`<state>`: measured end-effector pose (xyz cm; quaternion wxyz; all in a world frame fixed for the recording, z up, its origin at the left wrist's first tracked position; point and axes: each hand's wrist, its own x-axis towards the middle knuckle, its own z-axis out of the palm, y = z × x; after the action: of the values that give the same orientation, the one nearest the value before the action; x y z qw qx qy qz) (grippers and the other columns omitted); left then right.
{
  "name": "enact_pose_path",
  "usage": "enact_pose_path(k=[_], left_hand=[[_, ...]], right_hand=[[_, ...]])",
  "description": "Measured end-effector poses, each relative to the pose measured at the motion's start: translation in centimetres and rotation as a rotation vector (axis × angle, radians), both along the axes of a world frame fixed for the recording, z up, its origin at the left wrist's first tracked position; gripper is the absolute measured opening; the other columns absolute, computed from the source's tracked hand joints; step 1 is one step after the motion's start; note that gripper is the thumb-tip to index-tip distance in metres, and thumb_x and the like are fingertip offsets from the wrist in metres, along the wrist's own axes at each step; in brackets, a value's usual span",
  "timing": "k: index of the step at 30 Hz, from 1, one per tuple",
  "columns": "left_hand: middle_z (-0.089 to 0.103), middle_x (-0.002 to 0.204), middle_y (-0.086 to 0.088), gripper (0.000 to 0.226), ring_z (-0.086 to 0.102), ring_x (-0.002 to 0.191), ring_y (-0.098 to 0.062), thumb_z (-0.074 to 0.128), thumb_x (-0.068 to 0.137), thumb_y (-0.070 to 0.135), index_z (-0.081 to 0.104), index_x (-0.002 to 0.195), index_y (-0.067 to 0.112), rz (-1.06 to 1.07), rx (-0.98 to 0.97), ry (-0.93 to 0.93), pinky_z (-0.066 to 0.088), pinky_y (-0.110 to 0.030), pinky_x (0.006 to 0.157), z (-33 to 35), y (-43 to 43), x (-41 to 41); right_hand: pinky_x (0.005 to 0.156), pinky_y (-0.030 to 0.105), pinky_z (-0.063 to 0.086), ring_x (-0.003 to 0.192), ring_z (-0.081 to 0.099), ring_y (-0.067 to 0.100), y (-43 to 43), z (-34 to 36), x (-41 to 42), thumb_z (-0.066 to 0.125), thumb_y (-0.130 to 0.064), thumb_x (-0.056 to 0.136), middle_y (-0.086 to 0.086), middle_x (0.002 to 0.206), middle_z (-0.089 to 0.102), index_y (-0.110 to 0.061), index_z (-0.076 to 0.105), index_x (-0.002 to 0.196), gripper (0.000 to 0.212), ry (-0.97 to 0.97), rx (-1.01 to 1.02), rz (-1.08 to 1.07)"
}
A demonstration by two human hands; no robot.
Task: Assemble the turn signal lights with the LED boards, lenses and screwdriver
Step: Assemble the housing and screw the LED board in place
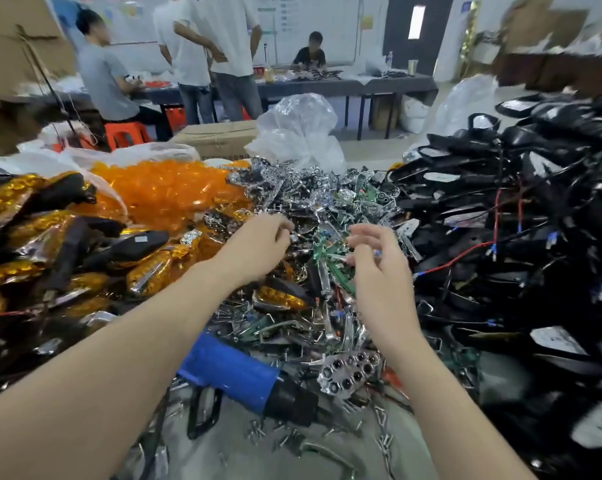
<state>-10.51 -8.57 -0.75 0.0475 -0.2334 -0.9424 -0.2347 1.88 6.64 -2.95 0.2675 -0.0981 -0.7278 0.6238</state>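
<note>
Both my hands reach into a heap of green LED boards (pixel 330 258) and chrome reflectors (pixel 292 188) at the table's middle. My left hand (pixel 258 247) has its fingers curled down into the pile; what it holds is hidden. My right hand (pixel 375 261) hovers with fingers loosely curled, and a small blue-tipped part (pixel 378 252) shows at its fingertips. Orange lenses (pixel 161 192) fill a bag at the back left. Black housings with red and blue wires (pixel 521 220) are stacked on the right. A blue electric screwdriver (pixel 237 372) lies near me.
Finished amber lights (pixel 50 265) lie piled at the left. Loose screws (pixel 382 441) and a chrome reflector (pixel 350 370) lie on the grey table by the screwdriver. A clear plastic bag (pixel 299 129) stands behind the heap. Several people are at a far table.
</note>
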Motion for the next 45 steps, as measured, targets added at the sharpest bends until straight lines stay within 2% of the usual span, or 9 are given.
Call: enact_pose_path(k=[4,7,10,13,28,35,39,42,45], left_hand=[[0.063,0.090,0.011,0.024,0.050,0.046,0.006,0.044,0.104,0.027,0.062,0.119,0.021,-0.208,0.055,0.010,0.037,-0.010,0.041,0.9,5.5,1.9],[0.063,0.086,0.013,0.024,0.053,0.052,0.004,0.044,0.105,0.030,0.063,0.116,0.021,-0.335,0.118,-0.032,0.037,-0.011,0.046,1.9,10.0,4.2],[0.068,0.107,-0.003,0.027,0.065,0.089,-0.016,0.046,0.104,0.020,0.063,0.122,0.010,-0.495,0.073,-0.111,0.052,-0.029,0.078,2.8,14.1,7.1],[0.065,0.118,-0.011,0.028,0.060,0.108,-0.028,0.045,0.103,0.015,0.057,0.127,0.008,-0.475,-0.025,-0.070,0.047,-0.039,0.096,2.5,16.5,9.0],[0.057,0.126,-0.008,0.030,0.054,0.116,-0.027,0.043,0.102,0.026,0.060,0.124,0.017,-0.268,0.319,0.033,0.045,-0.045,0.100,4.7,22.7,10.8],[0.064,0.120,-0.018,0.044,0.058,0.099,-0.033,0.040,0.103,0.034,0.060,0.122,-0.001,-0.078,0.298,-0.262,0.044,-0.037,0.080,9.1,29.2,7.4],[0.060,0.131,-0.019,0.046,0.059,0.116,-0.032,0.049,0.102,0.033,0.053,0.132,-0.003,-0.060,0.235,-0.384,0.047,-0.035,0.091,10.0,31.4,6.8],[0.063,0.123,-0.017,0.039,0.062,0.109,-0.031,0.050,0.102,0.027,0.056,0.127,-0.002,-0.081,0.429,-0.353,0.050,-0.037,0.088,11.2,31.6,6.7],[0.065,0.110,-0.002,0.032,0.059,0.081,-0.011,0.049,0.103,0.025,0.060,0.128,0.007,-0.104,0.752,-0.207,0.046,-0.020,0.061,14.3,30.1,6.3]], right_hand=[[0.080,0.037,0.054,0.089,0.065,0.014,0.9,0.5,0.3,0.045,-0.011,0.100,-0.014,0.102,0.065,-0.034,0.059,0.107,0.028,0.074,-0.075,-0.142],[0.081,0.031,0.051,0.090,0.064,0.006,1.8,0.9,1.1,0.045,-0.010,0.097,-0.010,0.102,0.066,-0.033,0.058,0.106,0.028,0.179,-0.160,-0.332],[0.079,0.024,0.048,0.088,0.063,0.006,3.1,1.9,2.2,0.043,-0.013,0.092,-0.010,0.097,0.066,-0.034,0.056,0.103,0.027,0.281,-0.208,-0.496],[0.077,0.021,0.046,0.085,0.061,0.002,4.6,2.7,3.3,0.042,-0.015,0.089,-0.011,0.096,0.064,-0.038,0.053,0.097,0.026,0.305,-0.217,-0.571],[0.067,0.014,0.043,0.075,0.056,-0.003,9.5,5.5,7.9,0.041,-0.007,0.100,-0.003,0.102,0.063,-0.033,0.052,0.102,0.028,0.301,-0.285,-0.592],[0.061,0.009,0.043,0.069,0.058,-0.007,12.1,6.4,7.8,0.041,-0.009,0.100,-0.009,0.101,0.061,-0.034,0.052,0.102,0.027,0.283,-0.343,-0.598],[0.071,0.024,0.045,0.082,0.061,0.002,13.1,6.6,7.9,0.042,-0.012,0.101,-0.009,0.105,0.062,-0.036,0.052,0.102,0.026,0.261,-0.323,-0.600],[0.071,0.025,0.044,0.081,0.060,0.003,13.5,6.7,7.8,0.042,-0.012,0.101,-0.011,0.103,0.061,-0.037,0.052,0.101,0.028,0.254,-0.320,-0.604],[0.068,0.020,0.043,0.075,0.058,0.003,12.6,7.0,7.9,0.042,-0.010,0.100,-0.010,0.102,0.062,-0.037,0.052,0.101,0.028,0.271,-0.317,-0.584]])
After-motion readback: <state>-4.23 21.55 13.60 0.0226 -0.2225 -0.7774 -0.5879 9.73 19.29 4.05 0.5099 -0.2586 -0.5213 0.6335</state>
